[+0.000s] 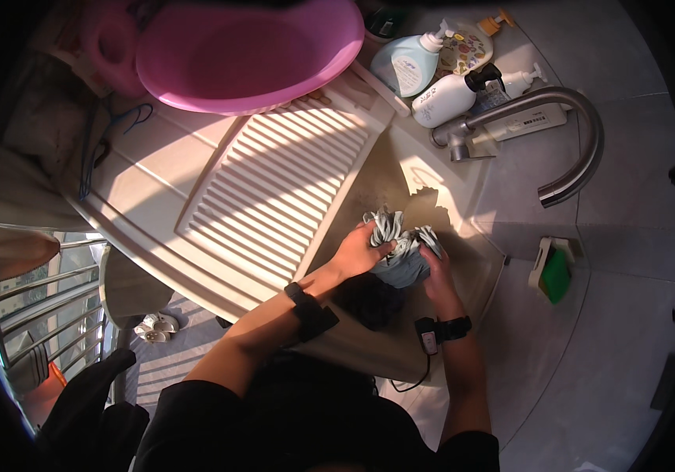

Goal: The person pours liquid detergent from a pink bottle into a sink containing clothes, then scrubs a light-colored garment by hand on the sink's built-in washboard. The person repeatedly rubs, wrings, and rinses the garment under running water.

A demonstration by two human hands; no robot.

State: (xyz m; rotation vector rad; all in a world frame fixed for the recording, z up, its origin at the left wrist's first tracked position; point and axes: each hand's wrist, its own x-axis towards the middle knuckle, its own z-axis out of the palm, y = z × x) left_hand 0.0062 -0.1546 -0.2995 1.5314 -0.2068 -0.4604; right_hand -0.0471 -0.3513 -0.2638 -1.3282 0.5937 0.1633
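Note:
Above the basin of a laundry sink (476, 268), a bunched light grey cloth (402, 262) is gathered between both my hands. The fingers and thumb of my left hand (364, 251) pinch its left side. My right hand (436, 268) grips the right side. Dark fabric (372, 301) lies lower in the basin, partly hidden by the cloth and my left forearm. To the left of the basin slopes a ribbed washboard (278, 189), half in sunlight. A metal faucet (588, 141) curves over the right side, its spout away from the cloth.
A pink plastic basin (249, 59) stands behind the washboard. Pump bottles, among them a light blue one (408, 65) and a white one (443, 103), crowd the back corner. A green scrubber (554, 277) sits in a wall holder at right. A blue hanger (114, 124) lies at left.

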